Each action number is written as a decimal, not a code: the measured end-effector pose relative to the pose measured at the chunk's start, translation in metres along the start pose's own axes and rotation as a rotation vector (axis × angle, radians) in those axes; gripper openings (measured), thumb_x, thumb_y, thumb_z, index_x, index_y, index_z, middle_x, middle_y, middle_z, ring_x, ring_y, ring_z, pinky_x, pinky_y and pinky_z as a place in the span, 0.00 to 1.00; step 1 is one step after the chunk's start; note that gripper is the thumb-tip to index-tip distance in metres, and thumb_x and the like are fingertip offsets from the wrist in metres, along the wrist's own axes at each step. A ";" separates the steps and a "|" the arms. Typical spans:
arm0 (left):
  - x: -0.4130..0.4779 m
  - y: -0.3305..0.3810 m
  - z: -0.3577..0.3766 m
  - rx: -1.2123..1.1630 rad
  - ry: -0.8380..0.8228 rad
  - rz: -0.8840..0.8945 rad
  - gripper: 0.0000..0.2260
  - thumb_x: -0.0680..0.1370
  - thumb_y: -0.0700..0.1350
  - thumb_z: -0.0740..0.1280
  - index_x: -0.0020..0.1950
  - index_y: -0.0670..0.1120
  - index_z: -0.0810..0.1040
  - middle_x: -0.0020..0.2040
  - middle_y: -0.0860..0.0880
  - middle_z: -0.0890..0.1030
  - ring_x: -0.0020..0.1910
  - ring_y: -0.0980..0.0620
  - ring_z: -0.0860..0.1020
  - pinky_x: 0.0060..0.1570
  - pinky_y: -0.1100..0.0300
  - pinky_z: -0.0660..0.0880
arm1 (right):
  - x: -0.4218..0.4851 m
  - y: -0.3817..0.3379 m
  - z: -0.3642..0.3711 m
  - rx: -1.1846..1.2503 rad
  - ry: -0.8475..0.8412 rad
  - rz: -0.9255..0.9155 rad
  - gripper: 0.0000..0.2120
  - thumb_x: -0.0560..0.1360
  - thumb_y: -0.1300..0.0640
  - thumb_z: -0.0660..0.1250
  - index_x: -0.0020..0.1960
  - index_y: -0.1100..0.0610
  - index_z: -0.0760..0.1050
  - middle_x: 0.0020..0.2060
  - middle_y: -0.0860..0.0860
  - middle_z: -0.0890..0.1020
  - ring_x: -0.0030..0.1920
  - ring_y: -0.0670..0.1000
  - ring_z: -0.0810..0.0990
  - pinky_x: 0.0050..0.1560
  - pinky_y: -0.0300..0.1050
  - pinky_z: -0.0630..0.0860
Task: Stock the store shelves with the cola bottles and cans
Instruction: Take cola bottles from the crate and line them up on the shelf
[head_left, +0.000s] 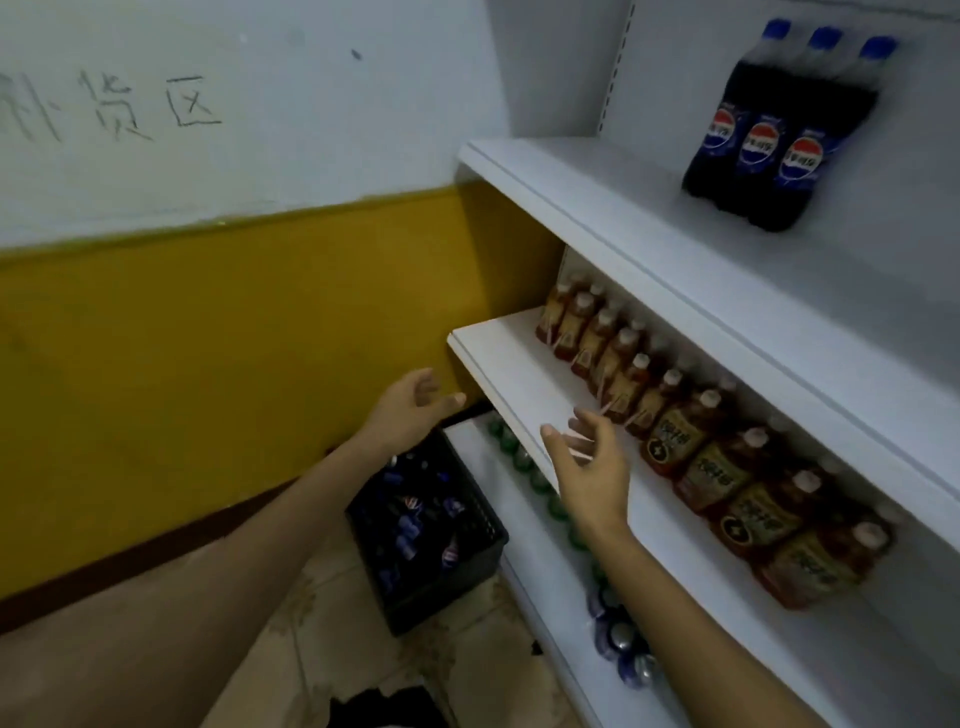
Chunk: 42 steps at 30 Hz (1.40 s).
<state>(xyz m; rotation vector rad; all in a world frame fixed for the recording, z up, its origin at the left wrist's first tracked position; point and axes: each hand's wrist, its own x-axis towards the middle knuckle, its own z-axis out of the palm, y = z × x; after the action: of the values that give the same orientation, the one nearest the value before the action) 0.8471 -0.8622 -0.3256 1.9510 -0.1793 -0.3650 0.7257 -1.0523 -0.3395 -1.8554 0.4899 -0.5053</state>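
Three dark cola bottles (769, 140) with blue caps stand together on the upper white shelf (597, 208) at the right. A black crate (483, 551) on the floor holds several cola bottles and cans. My left hand (415, 405) hovers above the crate, fingers loosely spread, holding nothing. My right hand (587, 462) is held in front of the middle shelf (509, 374) edge, fingers relaxed and empty. Blue cola cans (618, 639) line the front of the lowest shelf, partly hidden by my right forearm.
Rows of amber tea bottles (691, 436) fill the back of the middle shelf. Green cans (519, 457) sit on the lowest shelf under it. A yellow and white wall (208, 312) rises at the left. The tiled floor (353, 649) is stained.
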 end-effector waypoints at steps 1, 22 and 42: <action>-0.004 -0.010 -0.002 0.020 -0.019 -0.030 0.35 0.74 0.56 0.70 0.76 0.44 0.60 0.71 0.48 0.70 0.68 0.49 0.70 0.56 0.60 0.68 | -0.012 0.010 0.006 0.002 -0.002 0.059 0.21 0.74 0.50 0.72 0.64 0.53 0.72 0.55 0.50 0.78 0.52 0.47 0.79 0.52 0.44 0.77; 0.039 -0.179 -0.226 0.213 -0.597 -0.212 0.30 0.78 0.56 0.65 0.76 0.48 0.61 0.72 0.51 0.68 0.70 0.50 0.68 0.59 0.61 0.67 | -0.108 0.023 0.253 -0.055 0.153 0.591 0.21 0.71 0.42 0.72 0.53 0.58 0.76 0.47 0.52 0.80 0.48 0.52 0.78 0.48 0.46 0.73; 0.277 -0.332 -0.151 0.405 -0.725 -0.404 0.22 0.77 0.46 0.67 0.70 0.44 0.68 0.59 0.49 0.73 0.64 0.47 0.72 0.64 0.50 0.71 | 0.008 0.222 0.399 -0.094 -0.015 1.019 0.19 0.71 0.41 0.71 0.51 0.55 0.76 0.41 0.45 0.79 0.45 0.50 0.78 0.38 0.38 0.71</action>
<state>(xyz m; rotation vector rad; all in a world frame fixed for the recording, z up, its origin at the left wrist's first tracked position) 1.1445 -0.6797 -0.6224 2.1647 -0.3436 -1.3921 0.9357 -0.8207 -0.6721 -1.4410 1.3447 0.2271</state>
